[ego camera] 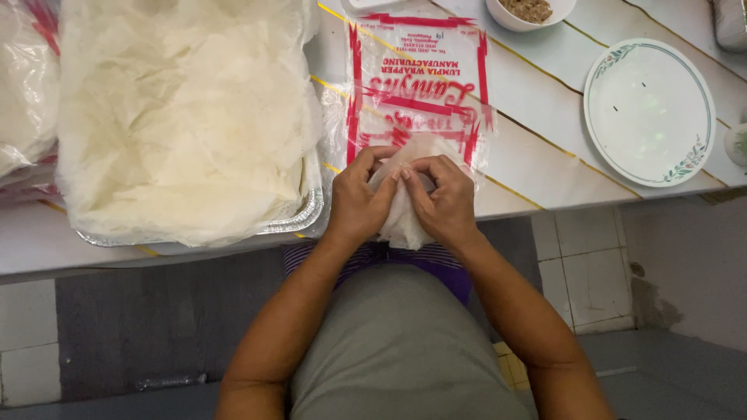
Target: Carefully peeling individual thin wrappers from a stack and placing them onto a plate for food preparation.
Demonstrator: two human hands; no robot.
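Thin white wrapper, soft and crumpled, sat pinched between both hands at the near edge of the surface. The left hand had its fingers curled shut on the sheet's left side, thumb pressed in toward the middle. The right hand mirrored it, fingers bent over and gripping the sheet's right side, the two thumbs nearly touching at the top. The wrapper's lower part hung down past the surface's edge, in front of the person's body.

Under and beyond the hands lay a clear plastic bag with red print, flat on the surface. To the left, just beside the left hand, stood a foil tray heaped with more pale sheets, loosely piled and rumpled. At the far left edge, more bagged sheets showed. Off to the right, well apart from the hands, rested a white plate with a floral rim. At the top, a small white bowl held brown filling. Below the surface, grey and white floor tiles showed.
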